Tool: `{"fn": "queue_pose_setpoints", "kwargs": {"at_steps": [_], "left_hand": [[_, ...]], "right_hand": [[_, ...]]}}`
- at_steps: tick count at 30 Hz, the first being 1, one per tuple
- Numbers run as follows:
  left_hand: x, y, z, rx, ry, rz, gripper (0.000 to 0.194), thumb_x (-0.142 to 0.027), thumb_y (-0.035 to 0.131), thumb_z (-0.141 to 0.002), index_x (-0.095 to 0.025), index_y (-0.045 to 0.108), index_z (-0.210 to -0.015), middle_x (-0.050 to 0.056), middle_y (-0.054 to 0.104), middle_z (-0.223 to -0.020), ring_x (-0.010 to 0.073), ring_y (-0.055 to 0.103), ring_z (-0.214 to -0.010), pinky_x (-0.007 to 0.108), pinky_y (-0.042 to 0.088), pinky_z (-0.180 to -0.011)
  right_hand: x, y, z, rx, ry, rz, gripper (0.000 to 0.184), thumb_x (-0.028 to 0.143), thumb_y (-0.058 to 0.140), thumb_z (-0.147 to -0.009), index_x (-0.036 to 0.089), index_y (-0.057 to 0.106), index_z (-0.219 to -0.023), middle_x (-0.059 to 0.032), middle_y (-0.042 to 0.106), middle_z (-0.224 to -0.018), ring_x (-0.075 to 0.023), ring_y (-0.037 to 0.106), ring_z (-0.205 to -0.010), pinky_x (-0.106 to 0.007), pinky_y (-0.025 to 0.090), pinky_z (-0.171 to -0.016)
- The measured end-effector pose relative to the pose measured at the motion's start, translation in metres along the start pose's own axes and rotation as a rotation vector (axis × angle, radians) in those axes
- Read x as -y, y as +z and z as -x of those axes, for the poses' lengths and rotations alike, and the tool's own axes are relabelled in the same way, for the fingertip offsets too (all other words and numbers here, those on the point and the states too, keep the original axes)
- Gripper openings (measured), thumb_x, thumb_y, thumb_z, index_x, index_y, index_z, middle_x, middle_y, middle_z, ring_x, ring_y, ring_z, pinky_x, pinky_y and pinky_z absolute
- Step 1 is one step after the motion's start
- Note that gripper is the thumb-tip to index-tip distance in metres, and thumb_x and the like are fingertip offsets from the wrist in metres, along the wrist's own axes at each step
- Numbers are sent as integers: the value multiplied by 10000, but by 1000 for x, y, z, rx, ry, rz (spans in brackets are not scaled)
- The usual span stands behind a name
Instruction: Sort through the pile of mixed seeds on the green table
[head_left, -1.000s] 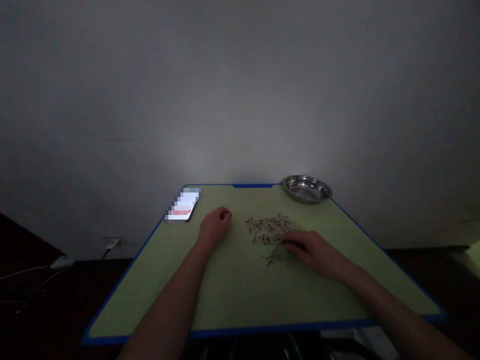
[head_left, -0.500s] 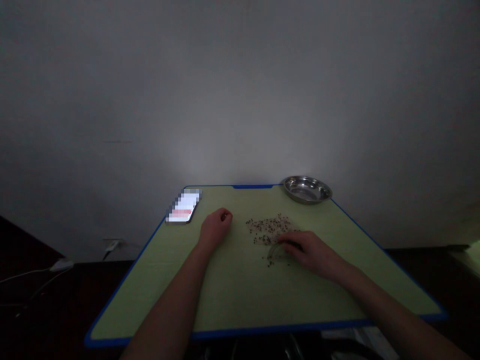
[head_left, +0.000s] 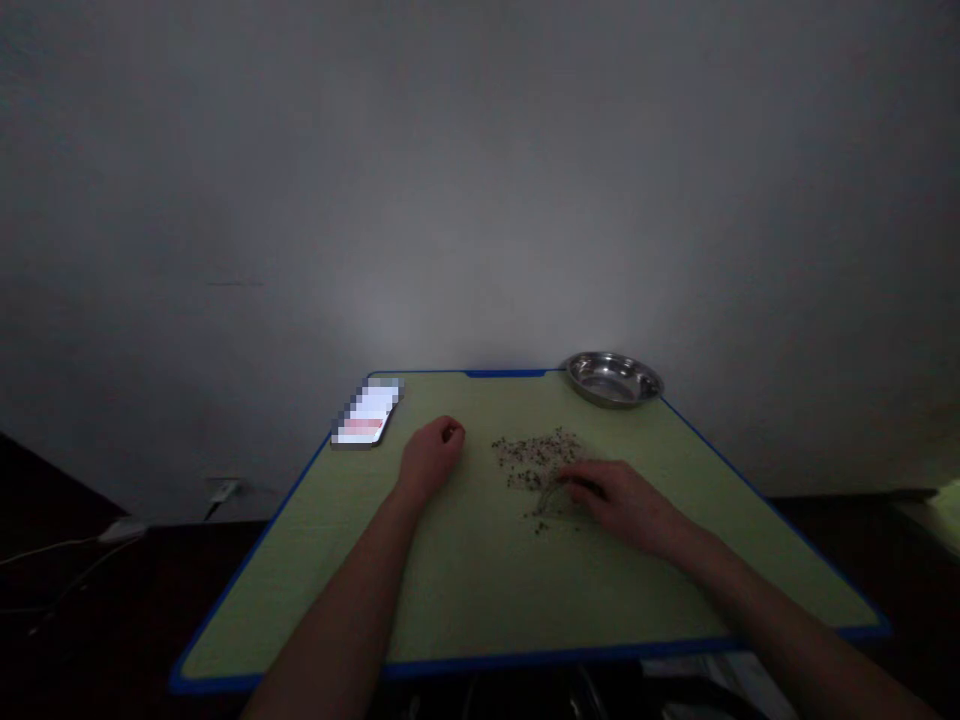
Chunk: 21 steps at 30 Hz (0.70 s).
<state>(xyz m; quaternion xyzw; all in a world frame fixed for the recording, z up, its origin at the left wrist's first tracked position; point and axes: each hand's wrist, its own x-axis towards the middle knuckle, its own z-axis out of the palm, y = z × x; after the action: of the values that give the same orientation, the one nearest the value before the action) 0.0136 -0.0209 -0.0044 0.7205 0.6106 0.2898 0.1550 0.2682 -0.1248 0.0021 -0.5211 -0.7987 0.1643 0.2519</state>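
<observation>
Small dark and pale bead-like bits (head_left: 536, 452) lie in a loose spread on the green table (head_left: 465, 580). To their right, my right hand (head_left: 619, 500) is low over the near edge of the spread, thumb and fingers pinched together. From that pinch a thin, pale, curved strand (head_left: 550, 493) hangs down towards a few stray bits; its exact kind is too dim to make out. My left hand (head_left: 433, 458) rests on the table left of the spread, fingers curled into a fist. What the fist may hold is hidden.
A shallow steel bowl (head_left: 613, 382) stands at the table's back right corner. Near the back left edge lies a phone (head_left: 367, 412) with a lit, blurred screen. Behind the table rises a pale wall (head_left: 480, 200). A plug and socket (head_left: 223, 490) are low at left.
My right hand shifted slightly left, then back right, staying low by the bits. The strand swung and changed its curve. My left hand stayed in place.
</observation>
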Motion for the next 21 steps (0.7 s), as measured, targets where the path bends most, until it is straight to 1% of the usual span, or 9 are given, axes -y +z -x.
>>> {"fn": "queue_pose_setpoints", "kwargs": {"at_steps": [4,10,16,21], "left_hand": [[1,1,0,-2,6,2,238,-305,441,-794,-188,648,-807,39,671,-784,160,581,-723,254,378,-632],[1,1,-1,-4,12,6,238,-307,441,-791,-191,648,-809,42,676,-805,164,585,-744,256,385,-656],[0,0,0,0,3,-1,242,-312,447,-789,-188,653,-818,43,674,-788,163,581,-727,255,384,-643],[1,1,-1,-7,12,4,238,-307,450,-786,-188,655,-815,44,676,-794,162,583,-731,256,386,-647]], "right_hand": [[0,1,-1,-5,-16,-2,269,215,479,-853,227,674,-1038,-40,712,-1001,-211,650,-899,-355,488,-818],[3,0,-3,7,-21,5,257,215,479,-860,227,671,-1031,-40,713,-972,-207,649,-870,-344,487,-794],[9,0,-6,25,-43,29,246,215,483,-867,226,668,-1029,-47,707,-1006,-205,644,-890,-339,480,-798],[6,-3,-3,11,-52,10,251,219,481,-868,228,668,-1035,-43,713,-983,-207,648,-880,-347,487,-792]]}}
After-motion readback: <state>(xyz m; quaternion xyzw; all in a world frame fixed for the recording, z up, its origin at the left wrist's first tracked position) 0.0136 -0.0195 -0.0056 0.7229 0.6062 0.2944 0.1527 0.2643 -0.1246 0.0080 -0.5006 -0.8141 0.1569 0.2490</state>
